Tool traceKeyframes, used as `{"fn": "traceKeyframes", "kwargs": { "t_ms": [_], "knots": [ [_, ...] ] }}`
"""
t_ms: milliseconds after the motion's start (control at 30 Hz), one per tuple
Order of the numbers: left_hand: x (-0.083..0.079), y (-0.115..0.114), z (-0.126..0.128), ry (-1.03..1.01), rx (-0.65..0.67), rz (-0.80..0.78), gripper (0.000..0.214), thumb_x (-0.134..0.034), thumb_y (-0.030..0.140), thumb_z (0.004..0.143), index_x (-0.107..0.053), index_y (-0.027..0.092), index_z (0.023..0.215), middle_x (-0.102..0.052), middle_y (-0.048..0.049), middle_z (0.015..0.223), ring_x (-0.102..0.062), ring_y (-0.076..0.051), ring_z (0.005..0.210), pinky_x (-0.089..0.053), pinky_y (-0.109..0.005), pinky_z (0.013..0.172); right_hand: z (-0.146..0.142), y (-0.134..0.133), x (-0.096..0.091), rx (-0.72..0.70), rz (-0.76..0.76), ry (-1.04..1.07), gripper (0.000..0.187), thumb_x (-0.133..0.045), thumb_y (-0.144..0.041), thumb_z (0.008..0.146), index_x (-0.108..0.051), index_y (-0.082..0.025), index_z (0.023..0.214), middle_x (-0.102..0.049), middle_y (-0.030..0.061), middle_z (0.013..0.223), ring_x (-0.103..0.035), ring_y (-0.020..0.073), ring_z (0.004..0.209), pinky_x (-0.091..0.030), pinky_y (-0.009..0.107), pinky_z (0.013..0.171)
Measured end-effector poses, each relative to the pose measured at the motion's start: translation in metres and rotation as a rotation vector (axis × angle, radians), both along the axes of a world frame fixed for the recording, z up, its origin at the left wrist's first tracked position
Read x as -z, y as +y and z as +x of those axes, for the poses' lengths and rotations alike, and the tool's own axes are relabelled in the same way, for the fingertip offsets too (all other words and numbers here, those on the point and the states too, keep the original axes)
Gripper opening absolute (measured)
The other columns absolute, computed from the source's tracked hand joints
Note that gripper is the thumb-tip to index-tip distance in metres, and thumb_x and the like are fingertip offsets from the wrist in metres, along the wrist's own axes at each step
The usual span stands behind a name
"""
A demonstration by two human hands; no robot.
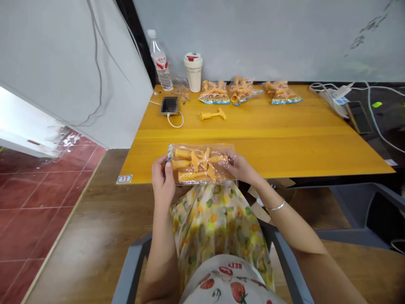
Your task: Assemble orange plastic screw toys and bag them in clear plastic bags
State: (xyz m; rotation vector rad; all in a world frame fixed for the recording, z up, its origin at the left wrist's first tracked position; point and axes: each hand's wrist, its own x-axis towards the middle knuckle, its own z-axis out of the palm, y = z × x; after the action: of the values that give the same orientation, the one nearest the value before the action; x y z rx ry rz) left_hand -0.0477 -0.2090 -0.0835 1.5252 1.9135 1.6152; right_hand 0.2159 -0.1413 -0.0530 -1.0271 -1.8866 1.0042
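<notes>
A clear plastic bag point(193, 166) with several orange hammer-shaped pieces inside lies level between my hands at the table's front edge. My left hand point(163, 179) grips its left end, the thumb pressed on the printed header strip. At the other end my right hand point(242, 169) is closed on the bag, some of its fingers behind or under the film. One loose orange hammer-shaped piece point(212, 115) rests on the table beyond the bag.
Similar filled bags point(215, 92) stand along the back wall, beside a white cup point(193, 71) and a water bottle point(160, 61). A small device point(169, 105) with a white cable sits at left. A phone point(359, 117) and cables lie at right. Chair armrests flank me.
</notes>
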Motion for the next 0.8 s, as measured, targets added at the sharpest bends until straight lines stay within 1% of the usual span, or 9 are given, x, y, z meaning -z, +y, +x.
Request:
{"fn": "traceKeyframes", "kwargs": {
  "t_ms": [100,200,300,400,467,500,567,700,800],
  "knots": [
    [0.003,0.000,0.002,-0.144,0.080,-0.017,0.046,-0.043,0.054,0.101,-0.057,0.019,0.128,-0.061,-0.0139,0.133,-0.059,-0.022,0.125,-0.046,-0.037,0.110,-0.005,-0.001,0.001,-0.011,-0.027,0.022,0.029,-0.068,-0.049,0.088,-0.068,-0.026,0.106,-0.069,0.0026,0.092,-0.058,0.0182,0.074,-0.049,0.035,0.077],
    [0.000,-0.001,0.009,-0.153,0.107,-0.020,0.046,-0.044,0.053,0.101,-0.058,0.018,0.127,-0.062,-0.0141,0.133,-0.059,-0.022,0.125,-0.045,-0.036,0.110,-0.011,-0.002,0.004,0.033,-0.013,0.025,0.036,-0.064,-0.054,0.089,-0.063,-0.023,0.107,-0.064,0.0022,0.091,-0.051,0.0150,0.071,-0.045,0.031,0.071],
    [-0.002,-0.002,0.011,-0.163,0.100,-0.021,0.046,-0.045,0.054,0.100,-0.059,0.018,0.126,-0.063,-0.0136,0.132,-0.060,-0.021,0.125,-0.045,-0.036,0.110,-0.015,-0.004,0.008,0.056,-0.046,0.051,0.039,-0.059,-0.058,0.092,-0.058,-0.022,0.108,-0.052,-0.0026,0.075,-0.044,0.0135,0.064,-0.039,0.029,0.063],
    [-0.001,-0.001,0.012,-0.192,0.115,-0.017,0.045,-0.045,0.055,0.100,-0.059,0.020,0.126,-0.063,-0.0123,0.132,-0.059,-0.021,0.126,-0.044,-0.036,0.111,-0.019,-0.007,0.009,-0.016,-0.115,0.070,0.040,-0.057,-0.059,0.092,-0.054,-0.023,0.108,-0.039,-0.0071,0.065,-0.039,0.0126,0.058,-0.034,0.027,0.056],
    [0.000,0.000,0.015,-0.218,0.141,-0.025,0.045,-0.045,0.055,0.100,-0.059,0.020,0.126,-0.062,-0.0121,0.134,-0.059,-0.021,0.127,-0.044,-0.035,0.112,-0.022,-0.008,0.007,-0.093,-0.121,0.017,0.039,-0.058,-0.058,0.092,-0.053,-0.024,0.110,-0.037,-0.0085,0.063,-0.039,0.0121,0.056,-0.032,0.026,0.054],
    [0.000,0.001,0.017,-0.229,0.153,-0.034,0.046,-0.045,0.055,0.100,-0.059,0.020,0.126,-0.062,-0.0123,0.135,-0.059,-0.021,0.127,-0.044,-0.035,0.112,-0.023,-0.009,0.004,-0.124,-0.103,-0.047,0.038,-0.058,-0.056,0.093,-0.053,-0.023,0.112,-0.038,-0.0086,0.062,-0.041,0.0121,0.055,-0.032,0.025,0.054],
    [-0.001,0.001,0.020,-0.244,0.172,-0.052,0.046,-0.045,0.054,0.100,-0.058,0.019,0.127,-0.062,-0.0130,0.135,-0.058,-0.021,0.127,-0.043,-0.036,0.112,-0.026,-0.010,-0.002,-0.134,-0.034,-0.250,0.040,-0.056,-0.053,0.096,-0.055,-0.022,0.119,-0.049,-0.0062,0.064,-0.049,0.0135,0.059,-0.036,0.025,0.058],
    [-0.003,0.006,0.023,-0.209,0.212,-0.062,0.045,-0.053,0.049,0.097,-0.056,0.018,0.130,-0.060,-0.0146,0.136,-0.058,-0.022,0.127,-0.043,-0.038,0.113,-0.033,-0.011,-0.014,0.024,0.106,-0.746,0.057,-0.043,-0.058,0.101,-0.051,-0.017,0.140,-0.072,0.0073,0.082,-0.068,0.0239,0.075,-0.041,0.030,0.063],
    [0.000,0.014,0.020,-0.129,0.216,-0.085,0.046,-0.058,0.044,0.095,-0.054,0.017,0.133,-0.058,-0.0166,0.137,-0.057,-0.024,0.129,-0.043,-0.040,0.113,-0.032,-0.009,-0.021,0.082,0.128,-0.836,0.065,-0.041,-0.061,0.101,-0.045,-0.017,0.148,-0.077,0.0116,0.096,-0.073,0.0292,0.089,-0.045,0.031,0.067]
  ]
}}
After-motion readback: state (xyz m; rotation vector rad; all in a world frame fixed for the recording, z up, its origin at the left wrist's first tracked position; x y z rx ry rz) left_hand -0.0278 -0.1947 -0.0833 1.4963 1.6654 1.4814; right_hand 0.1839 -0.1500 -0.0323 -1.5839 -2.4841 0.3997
